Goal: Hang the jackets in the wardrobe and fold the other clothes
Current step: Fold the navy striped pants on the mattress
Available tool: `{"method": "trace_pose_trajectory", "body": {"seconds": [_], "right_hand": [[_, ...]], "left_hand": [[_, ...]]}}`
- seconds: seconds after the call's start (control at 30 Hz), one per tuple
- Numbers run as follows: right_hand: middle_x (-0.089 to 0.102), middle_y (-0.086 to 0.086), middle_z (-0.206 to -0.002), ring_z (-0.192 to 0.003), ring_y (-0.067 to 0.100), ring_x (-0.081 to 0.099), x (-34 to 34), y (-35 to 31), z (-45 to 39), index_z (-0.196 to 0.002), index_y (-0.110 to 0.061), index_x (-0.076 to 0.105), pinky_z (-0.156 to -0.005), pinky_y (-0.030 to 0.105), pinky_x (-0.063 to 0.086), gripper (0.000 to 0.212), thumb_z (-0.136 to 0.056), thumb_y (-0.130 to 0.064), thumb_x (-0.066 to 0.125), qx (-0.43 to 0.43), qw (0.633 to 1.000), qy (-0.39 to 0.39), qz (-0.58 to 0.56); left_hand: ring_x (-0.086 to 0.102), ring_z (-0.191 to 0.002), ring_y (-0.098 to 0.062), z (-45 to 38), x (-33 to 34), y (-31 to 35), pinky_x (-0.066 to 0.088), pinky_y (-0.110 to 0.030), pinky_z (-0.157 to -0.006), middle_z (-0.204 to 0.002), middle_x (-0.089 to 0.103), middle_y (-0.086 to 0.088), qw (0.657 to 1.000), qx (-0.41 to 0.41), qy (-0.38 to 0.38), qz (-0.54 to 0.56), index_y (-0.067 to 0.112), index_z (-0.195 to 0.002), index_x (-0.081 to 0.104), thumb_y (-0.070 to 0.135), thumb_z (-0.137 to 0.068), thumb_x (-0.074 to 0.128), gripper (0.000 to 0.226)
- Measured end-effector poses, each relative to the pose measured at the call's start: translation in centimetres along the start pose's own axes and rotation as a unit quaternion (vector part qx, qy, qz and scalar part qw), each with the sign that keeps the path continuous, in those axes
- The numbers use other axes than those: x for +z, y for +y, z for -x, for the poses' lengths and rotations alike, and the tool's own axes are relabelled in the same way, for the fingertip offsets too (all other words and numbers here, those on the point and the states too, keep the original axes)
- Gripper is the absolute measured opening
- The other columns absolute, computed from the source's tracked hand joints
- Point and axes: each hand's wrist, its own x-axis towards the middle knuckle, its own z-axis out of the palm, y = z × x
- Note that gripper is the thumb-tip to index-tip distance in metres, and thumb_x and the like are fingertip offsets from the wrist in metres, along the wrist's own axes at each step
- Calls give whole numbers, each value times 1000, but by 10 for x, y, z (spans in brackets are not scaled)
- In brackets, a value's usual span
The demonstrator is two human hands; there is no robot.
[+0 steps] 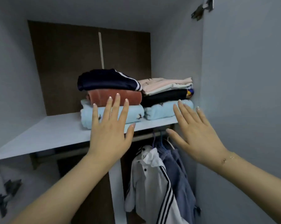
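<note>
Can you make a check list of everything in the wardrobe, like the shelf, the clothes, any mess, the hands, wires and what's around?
Surface: pale shelf, left half bare.
Job's things: two stacks of folded clothes at the shelf's right end. Left stack: navy striped garment on rust-red one on light blue one. Right stack: pale pink and cream pieces on black one on light blue one. Below, white striped jacket and blue jacket hang on the rail.
Clutter: nothing seen.
Grippers: left hand and right hand open, holding nothing, in front of the stacks.
Cables: nothing seen.
Surroundings: grey wardrobe walls, brown back panel, door hinges.
</note>
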Motion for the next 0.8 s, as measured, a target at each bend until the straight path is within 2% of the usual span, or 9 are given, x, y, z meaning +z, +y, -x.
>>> {"method": "trace_pose_trajectory", "body": {"seconds": [0.13,0.23,0.33,0.5,0.63,0.77,0.8], "right_hand": [[5,2,-163,-151,19,4,-24,30,137,-156,-15,7,-122,44,9,70,-99,-55,15,87,994,-38,47],[1,-1,-163,-151,16,0,-42,55,231,-156,-19,4,-122,46,10,67,-100,-54,18,151,982,-79,81],[7,0,-163,-151,18,5,-69,82,319,-156,-18,11,-121,47,14,66,-101,-51,24,227,962,-104,109],[9,0,-163,-151,18,8,-135,136,479,-156,-17,12,-119,47,15,66,-101,-52,24,351,914,-127,159],[13,1,-163,-149,19,15,-199,180,614,-155,-16,17,-118,47,17,65,-100,-50,26,442,859,-159,203],[19,3,-161,-149,22,19,-259,219,744,-154,-14,23,-117,47,19,65,-99,-48,31,522,802,-185,226],[21,4,-161,-148,23,20,-265,224,757,-154,-14,25,-116,48,20,65,-99,-48,33,524,799,-185,228]], "left_hand": [[7,-151,-26,63,-1,85,12,-57,-119,-164,7,-8,989,113,1,96,21,-156,16,48,-98,24,65],[12,-150,-28,103,-5,160,20,-60,-116,-163,12,-11,971,179,-16,156,17,-155,23,44,-97,33,64],[16,-150,-29,139,-20,244,22,-61,-114,-163,14,-11,945,238,-46,217,17,-154,27,42,-96,37,64],[16,-150,-28,201,-61,400,24,-60,-114,-163,13,-11,879,357,-78,306,18,-154,25,42,-95,31,64],[14,-150,-27,257,-111,536,22,-59,-115,-163,11,-11,815,443,-94,362,18,-154,25,42,-96,30,63],[19,-149,-26,322,-173,680,20,-56,-116,-162,17,-11,744,514,-114,412,15,-152,29,41,-96,29,62],[21,-148,-27,330,-177,693,20,-55,-116,-161,20,-11,736,520,-120,418,15,-152,30,41,-96,28,62]]}}
